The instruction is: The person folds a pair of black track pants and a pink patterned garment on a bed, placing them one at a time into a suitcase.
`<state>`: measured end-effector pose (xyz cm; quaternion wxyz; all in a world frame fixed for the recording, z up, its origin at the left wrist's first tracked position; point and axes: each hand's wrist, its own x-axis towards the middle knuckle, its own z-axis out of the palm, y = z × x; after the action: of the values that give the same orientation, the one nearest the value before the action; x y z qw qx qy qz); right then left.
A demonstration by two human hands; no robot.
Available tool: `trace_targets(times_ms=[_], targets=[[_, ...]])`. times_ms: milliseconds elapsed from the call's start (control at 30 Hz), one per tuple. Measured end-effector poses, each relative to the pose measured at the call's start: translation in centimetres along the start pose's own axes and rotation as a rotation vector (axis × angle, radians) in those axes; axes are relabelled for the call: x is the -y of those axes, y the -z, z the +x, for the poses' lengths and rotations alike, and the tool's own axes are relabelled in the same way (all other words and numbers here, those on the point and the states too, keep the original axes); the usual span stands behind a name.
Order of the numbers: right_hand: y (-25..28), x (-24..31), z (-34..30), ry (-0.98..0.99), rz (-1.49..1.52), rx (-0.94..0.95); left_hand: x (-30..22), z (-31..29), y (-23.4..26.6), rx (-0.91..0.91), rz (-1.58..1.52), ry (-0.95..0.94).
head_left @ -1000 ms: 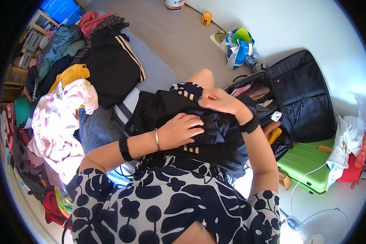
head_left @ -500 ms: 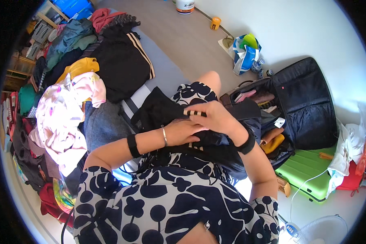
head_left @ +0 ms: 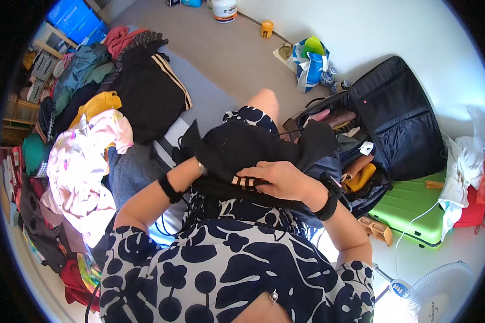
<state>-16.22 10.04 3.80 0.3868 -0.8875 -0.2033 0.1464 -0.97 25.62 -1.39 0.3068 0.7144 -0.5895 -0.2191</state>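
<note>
Fingers of your right hand (head_left: 286, 182) look closed on the black garment (head_left: 242, 145), right at its short striped band (head_left: 243, 182). That band is under your fingertips, on the near side of the cloth, with its pale bars lined up side by side from left to right. Most of the garment lies past your fingers, away from you, bunched up over your lap. Its longer way looks sideways to me: one corner pokes up on your left and a floppy end reaches right, toward the open black suitcase (head_left: 396, 124).

So yeah, your right hand is the one right at the band. Your left hand (head_left: 193, 168) goes in under the cloth just left of it, so you only really get the wrist and its bracelet (head_left: 201, 168). Can't tell if those fingers are open or gripping, or if they're inside the garment or just behind it.

Further out, your bare knee (head_left: 265, 101) shows past the far side of the garment. On your left, a dark grey cloth (head_left: 137, 172) is near your forearm, with a pink-and-white cloth (head_left: 75, 167) beyond it. Over on your right, a green suitcase (head_left: 409, 207) sits on the near side of the open one's lid.
</note>
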Motion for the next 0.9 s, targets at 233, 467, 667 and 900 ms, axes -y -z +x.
trace_targets(times_ms=[233,467,667,900], targets=[[-0.9,-0.6,-1.2,-0.213,0.032,-0.186,-2.0,-4.7,-0.4,0.031,0.116,0.052],[-1.7,0.2,-0.8,0.017,-0.036,-0.084,-1.6,-2.6,-0.2,-0.086,0.172,0.075],[-1.8,0.4,-1.7,-0.069,-0.109,-0.122,-2.8,-5.3,1.6,0.071,0.179,0.097],[-1.9,0.6,-1.1,-0.069,-0.128,-0.159,-5.5,-8.3,5.8,0.000,-0.032,0.344]])
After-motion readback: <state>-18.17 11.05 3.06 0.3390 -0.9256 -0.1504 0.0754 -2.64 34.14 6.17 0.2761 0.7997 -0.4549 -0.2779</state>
